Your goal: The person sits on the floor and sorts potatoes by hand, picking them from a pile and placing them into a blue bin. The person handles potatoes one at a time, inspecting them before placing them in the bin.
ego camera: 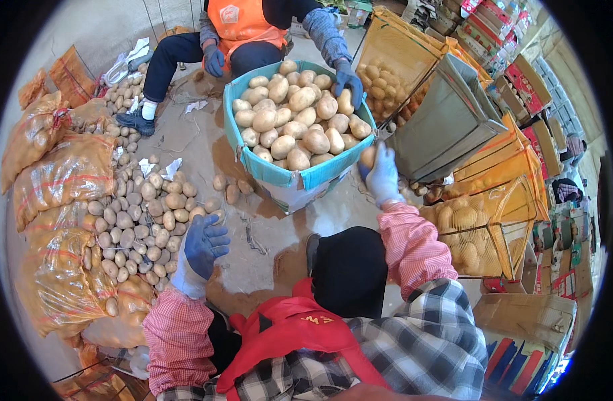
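My left hand (202,246), in a blue-coated glove, has its fingers apart and holds nothing; it is beside the loose potatoes (134,223) heaped on the floor at left. My right hand (381,174), gloved the same way, grips a potato (368,157) just outside the near right corner of a turquoise-rimmed cardboard box (272,172). That box is heaped with potatoes (302,99). Across from me, a seated person in an orange apron (249,25) has one gloved hand (348,82) on a potato at the box's right side, and the other hand rests near the knee.
Filled orange mesh sacks (63,173) line the left wall. At right stand orange mesh bags held open on frames (487,225), a grey upright container (442,120) and cardboard boxes (527,316). Several potatoes (232,193) lie on the floor left of the turquoise-rimmed box.
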Tool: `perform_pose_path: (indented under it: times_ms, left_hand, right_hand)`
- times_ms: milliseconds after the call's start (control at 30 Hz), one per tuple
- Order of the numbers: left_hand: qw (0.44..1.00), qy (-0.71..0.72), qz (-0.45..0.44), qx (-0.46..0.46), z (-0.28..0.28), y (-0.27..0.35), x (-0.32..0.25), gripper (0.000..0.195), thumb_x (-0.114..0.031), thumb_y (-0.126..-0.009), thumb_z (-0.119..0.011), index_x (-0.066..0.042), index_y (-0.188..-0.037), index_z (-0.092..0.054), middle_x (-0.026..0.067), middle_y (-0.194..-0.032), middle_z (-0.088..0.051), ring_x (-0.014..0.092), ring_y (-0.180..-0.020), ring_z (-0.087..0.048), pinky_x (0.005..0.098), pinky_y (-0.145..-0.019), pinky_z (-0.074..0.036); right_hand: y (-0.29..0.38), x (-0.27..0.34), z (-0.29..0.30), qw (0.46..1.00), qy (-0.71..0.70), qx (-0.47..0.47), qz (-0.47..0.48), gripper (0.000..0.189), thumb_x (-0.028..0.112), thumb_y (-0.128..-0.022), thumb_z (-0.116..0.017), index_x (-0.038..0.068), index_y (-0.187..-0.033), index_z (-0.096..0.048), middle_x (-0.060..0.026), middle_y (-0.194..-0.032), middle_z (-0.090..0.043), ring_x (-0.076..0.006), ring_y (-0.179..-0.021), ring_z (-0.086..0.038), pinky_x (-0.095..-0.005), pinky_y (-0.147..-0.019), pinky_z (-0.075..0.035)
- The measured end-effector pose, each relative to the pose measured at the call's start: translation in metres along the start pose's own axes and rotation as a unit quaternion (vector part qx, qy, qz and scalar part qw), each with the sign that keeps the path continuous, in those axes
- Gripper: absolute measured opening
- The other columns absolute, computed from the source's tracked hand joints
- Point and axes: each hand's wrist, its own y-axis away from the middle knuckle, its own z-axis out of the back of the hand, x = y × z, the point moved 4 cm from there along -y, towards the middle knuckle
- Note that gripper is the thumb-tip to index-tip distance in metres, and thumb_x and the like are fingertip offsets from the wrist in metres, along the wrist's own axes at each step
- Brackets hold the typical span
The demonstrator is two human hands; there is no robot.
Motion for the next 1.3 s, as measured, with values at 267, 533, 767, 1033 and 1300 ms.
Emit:
perform_pose_path:
  times_ms: [267,533,767,1033,1300]
  left_hand:
    - [1.0,0.001,0.0,-0.013,0.002,-0.008,0.0,0.056,-0.051,-0.101,-0.041,-0.002,-0.127,-0.052,0.0088,-0.097,-0.06,0.017,-0.079,-0.06,0.0291,-0.07,-0.05]
    - [0.999,0.009,0.014,-0.032,0.006,-0.007,0.003,0.053,-0.05,-0.102,-0.041,-0.004,-0.126,-0.053,0.0064,-0.094,-0.063,0.016,-0.078,-0.061,0.03,-0.069,-0.05]
    - [1.0,0.023,-0.014,-0.01,0.002,-0.013,0.004,0.05,-0.046,-0.104,-0.04,-0.003,-0.126,-0.053,0.0068,-0.093,-0.063,0.016,-0.077,-0.063,0.0279,-0.066,-0.052]
    - [0.999,0.034,-0.015,-0.016,0.013,-0.013,0.005,0.049,-0.045,-0.104,-0.039,-0.002,-0.124,-0.052,0.0081,-0.09,-0.064,0.016,-0.074,-0.063,0.0285,-0.063,-0.052]
    - [1.0,0.023,-0.015,-0.006,0.011,-0.009,0.003,0.048,-0.045,-0.105,-0.039,-0.003,-0.125,-0.053,0.007,-0.09,-0.064,0.016,-0.075,-0.064,0.0292,-0.065,-0.052]
  right_hand:
    - [-0.009,-0.021,-0.046,0.984,0.112,0.135,-0.034,0.065,0.01,-0.079,-0.067,0.008,-0.139,-0.041,-0.0261,-0.123,-0.049,-0.0463,-0.104,-0.058,-0.0488,-0.086,-0.051]
    - [-0.035,0.015,0.041,0.984,-0.067,-0.162,-0.017,0.068,0.014,-0.082,-0.067,0.004,-0.143,-0.038,-0.0249,-0.119,-0.05,-0.0432,-0.103,-0.057,-0.0466,-0.088,-0.05]
    - [0.001,-0.041,-0.036,0.977,-0.142,0.149,-0.061,0.072,0.016,-0.082,-0.071,0.005,-0.145,-0.038,-0.0204,-0.122,-0.056,-0.0315,-0.102,-0.061,-0.0389,-0.084,-0.053]
    - [0.015,0.018,0.003,0.554,-0.763,0.266,-0.2,0.063,0.02,-0.086,-0.073,0.008,-0.14,-0.043,-0.0106,-0.129,-0.055,-0.0244,-0.121,-0.054,-0.0397,-0.102,-0.046]
    - [0.003,0.001,-0.016,0.524,-0.774,0.295,-0.196,0.044,0.022,-0.091,-0.067,0.004,-0.128,-0.052,-0.0092,-0.114,-0.061,-0.0236,-0.109,-0.058,-0.0346,-0.097,-0.047]
